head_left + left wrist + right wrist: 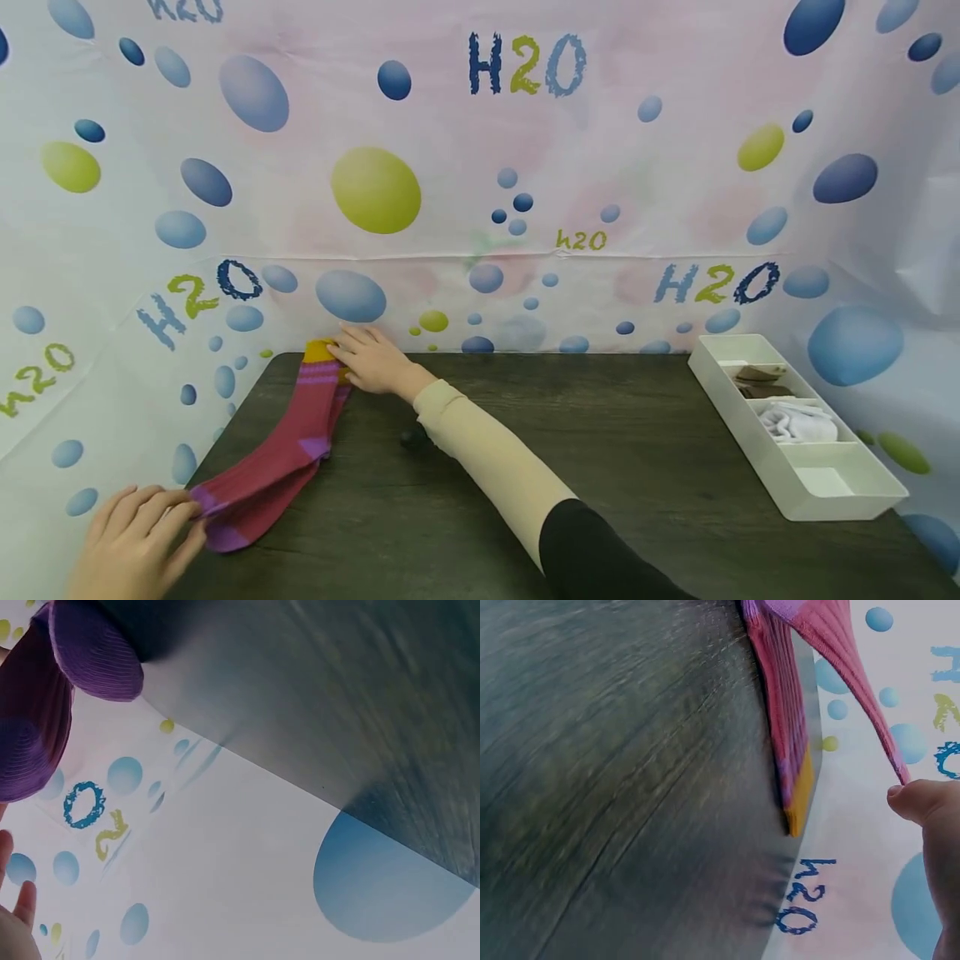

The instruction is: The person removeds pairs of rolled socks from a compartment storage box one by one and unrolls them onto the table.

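Note:
Two maroon socks [281,446] with purple heels and toes and yellow cuffs lie against each other at the table's left side. My left hand [138,542] pinches a purple toe [206,500] at the near left; in the left wrist view both toes [97,656] show, and part of the hand is cut off. At the far end my right hand [375,362] is at the yellow cuffs [318,352]. The right wrist view shows its thumb [911,801] pinching one sock's raised upper edge, while the other sock's cuff [799,795] lies lower, near the table.
A white divided box [765,458] stands at the table's right edge. It holds brown folded cloth [761,379] and a white bundled cloth [798,422] in separate compartments. A small dark object [412,437] shows under the right forearm. A patterned sheet [525,167] hangs behind the dark table [600,458].

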`<action>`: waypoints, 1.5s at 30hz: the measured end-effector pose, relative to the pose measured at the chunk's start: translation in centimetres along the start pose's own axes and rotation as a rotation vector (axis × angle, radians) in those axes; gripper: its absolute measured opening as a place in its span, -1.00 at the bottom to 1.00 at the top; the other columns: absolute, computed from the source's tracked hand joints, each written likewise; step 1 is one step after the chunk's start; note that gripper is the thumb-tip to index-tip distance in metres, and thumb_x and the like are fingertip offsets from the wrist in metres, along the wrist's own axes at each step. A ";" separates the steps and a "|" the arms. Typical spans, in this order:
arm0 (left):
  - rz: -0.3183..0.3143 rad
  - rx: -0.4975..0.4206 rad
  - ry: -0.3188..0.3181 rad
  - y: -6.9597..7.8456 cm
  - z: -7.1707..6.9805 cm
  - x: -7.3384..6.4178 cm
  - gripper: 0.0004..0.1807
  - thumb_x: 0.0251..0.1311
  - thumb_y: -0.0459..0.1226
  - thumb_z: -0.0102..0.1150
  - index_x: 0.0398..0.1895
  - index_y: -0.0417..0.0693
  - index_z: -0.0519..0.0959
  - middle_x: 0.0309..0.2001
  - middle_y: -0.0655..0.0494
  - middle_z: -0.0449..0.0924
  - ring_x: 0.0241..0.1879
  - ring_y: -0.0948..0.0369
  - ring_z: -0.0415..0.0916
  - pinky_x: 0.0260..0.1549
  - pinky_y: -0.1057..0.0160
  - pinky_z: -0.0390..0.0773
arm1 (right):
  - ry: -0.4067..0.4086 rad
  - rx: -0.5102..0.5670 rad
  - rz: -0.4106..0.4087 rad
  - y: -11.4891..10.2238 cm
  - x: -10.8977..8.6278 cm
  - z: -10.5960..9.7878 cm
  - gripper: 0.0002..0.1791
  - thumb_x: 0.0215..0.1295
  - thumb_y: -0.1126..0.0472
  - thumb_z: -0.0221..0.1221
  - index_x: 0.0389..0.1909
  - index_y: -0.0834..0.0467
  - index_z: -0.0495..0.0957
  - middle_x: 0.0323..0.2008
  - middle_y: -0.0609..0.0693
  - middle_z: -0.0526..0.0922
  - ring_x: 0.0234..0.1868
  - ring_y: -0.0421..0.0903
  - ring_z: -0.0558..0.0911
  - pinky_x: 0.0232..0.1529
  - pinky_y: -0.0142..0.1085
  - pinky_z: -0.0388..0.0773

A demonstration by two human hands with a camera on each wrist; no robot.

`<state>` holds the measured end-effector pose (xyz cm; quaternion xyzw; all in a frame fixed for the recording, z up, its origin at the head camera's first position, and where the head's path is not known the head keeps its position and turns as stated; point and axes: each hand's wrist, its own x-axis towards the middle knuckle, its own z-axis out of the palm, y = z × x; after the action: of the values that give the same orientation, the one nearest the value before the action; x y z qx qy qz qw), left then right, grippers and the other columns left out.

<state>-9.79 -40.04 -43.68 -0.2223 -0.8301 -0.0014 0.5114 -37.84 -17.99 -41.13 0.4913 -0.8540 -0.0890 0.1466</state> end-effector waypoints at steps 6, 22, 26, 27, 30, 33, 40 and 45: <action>0.070 -0.023 0.124 0.6 -0.3 0.7 -0.45 0.32 -0.01 -0.09 -0.67 -0.23 0.51 -0.54 -0.14 0.53 -0.43 -0.12 0.32 0.44 0.16 0.15 | 0.065 0.009 -0.032 0.2 -0.7 -0.4 -0.33 0.50 -0.12 -0.09 0.54 -0.08 0.01 0.54 -0.13 0.06 0.59 -0.08 -0.13 0.54 -0.10 -0.05; 0.128 -0.078 0.271 4.2 0.2 2.8 -0.56 0.22 -0.13 0.01 -0.71 -0.24 0.50 -0.61 -0.12 0.52 -0.50 -0.08 0.30 0.33 0.12 0.31 | 0.179 0.032 -0.102 2.3 -3.9 -0.6 -0.34 0.46 -0.05 0.01 0.51 0.01 0.11 0.49 -0.03 0.19 0.58 -0.01 -0.04 0.50 -0.05 0.06; 0.151 -0.091 0.288 5.0 0.8 3.0 -0.60 0.21 -0.16 0.00 -0.71 -0.22 0.49 -0.62 -0.11 0.51 -0.50 -0.07 0.31 0.18 0.06 0.38 | 0.197 0.003 -0.109 2.9 -4.7 -0.3 -0.35 0.46 -0.06 0.01 0.50 0.00 0.13 0.49 -0.05 0.20 0.57 0.00 0.00 0.50 -0.05 0.07; 0.157 -0.098 0.286 5.1 0.9 3.1 -0.60 0.21 -0.16 -0.01 -0.72 -0.21 0.48 -0.62 -0.10 0.51 -0.51 -0.07 0.31 0.12 0.06 0.38 | 0.194 -0.005 -0.108 3.0 -4.9 -0.2 -0.35 0.46 -0.07 0.00 0.50 -0.01 0.13 0.49 -0.06 0.21 0.57 0.00 0.01 0.50 -0.05 0.07; 0.169 -0.109 0.259 5.6 1.3 3.2 -0.60 0.23 -0.16 -0.04 -0.72 -0.18 0.48 -0.61 -0.08 0.51 -0.49 -0.06 0.33 0.06 0.06 0.34 | 0.177 -0.003 -0.109 3.4 -5.4 0.1 -0.34 0.45 -0.06 0.03 0.50 0.00 0.14 0.49 -0.05 0.20 0.57 0.01 0.01 0.50 -0.03 0.05; 0.174 -0.114 0.178 6.0 1.6 3.1 -0.56 0.30 -0.15 -0.10 -0.70 -0.16 0.49 -0.59 -0.06 0.52 -0.46 -0.06 0.35 0.09 0.09 0.28 | 0.156 0.012 -0.106 3.8 -5.9 0.6 -0.34 0.44 -0.05 0.05 0.50 0.00 0.15 0.49 -0.05 0.20 0.57 0.01 -0.01 0.51 -0.01 0.04; 0.142 -0.108 -0.048 6.3 2.2 2.3 -0.54 0.40 -0.12 -0.22 -0.56 -0.11 0.55 -0.46 0.01 0.57 -0.35 -0.02 0.43 0.08 0.07 0.22 | 0.092 0.030 -0.082 4.5 -6.6 2.2 -0.36 0.46 -0.05 0.02 0.49 0.01 0.16 0.47 -0.01 0.24 0.57 0.01 0.01 0.52 0.00 0.02; 0.117 -0.108 -0.196 6.7 2.5 2.0 -0.47 0.48 -0.03 -0.34 -0.50 -0.03 0.57 -0.44 0.12 0.55 -0.33 0.06 0.43 -0.04 0.02 0.26 | 0.021 0.029 -0.052 4.7 -6.9 3.1 -0.36 0.47 -0.07 -0.01 0.49 0.00 0.16 0.49 -0.01 0.21 0.57 0.00 0.02 0.51 0.00 0.03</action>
<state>-10.21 -32.69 -44.65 -0.2967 -0.8604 0.0053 0.4142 -39.44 -9.65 -43.80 0.5164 -0.8404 -0.0752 0.1462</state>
